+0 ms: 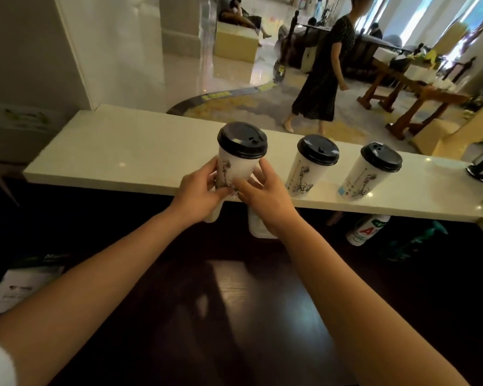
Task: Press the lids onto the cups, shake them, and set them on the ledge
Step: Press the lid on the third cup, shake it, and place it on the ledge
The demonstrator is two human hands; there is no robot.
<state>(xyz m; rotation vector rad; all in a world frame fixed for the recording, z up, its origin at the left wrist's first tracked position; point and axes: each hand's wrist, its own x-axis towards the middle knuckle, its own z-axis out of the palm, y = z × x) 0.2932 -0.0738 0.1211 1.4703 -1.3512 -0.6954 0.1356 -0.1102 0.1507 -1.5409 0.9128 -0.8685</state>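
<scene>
Flanking two lidded cups (310,168) rightward, both hands' grip (229,188) round third cup (239,160).

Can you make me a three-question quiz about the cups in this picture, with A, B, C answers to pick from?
1. Where do the two cups nobody holds stand?
A. on the white ledge
B. on the floor
C. on a chair

2. How many lidded cups are there in all?
A. one
B. three
C. five

3. How is the leftmost cup held?
A. by no hand
B. by one hand
C. by both hands

Answers:
1 A: the middle cup and the right cup stand on the white ledge.
2 B: those two plus the leftmost cup, each under a black lid.
3 C: the left hand and right hand both wrap it.
</scene>
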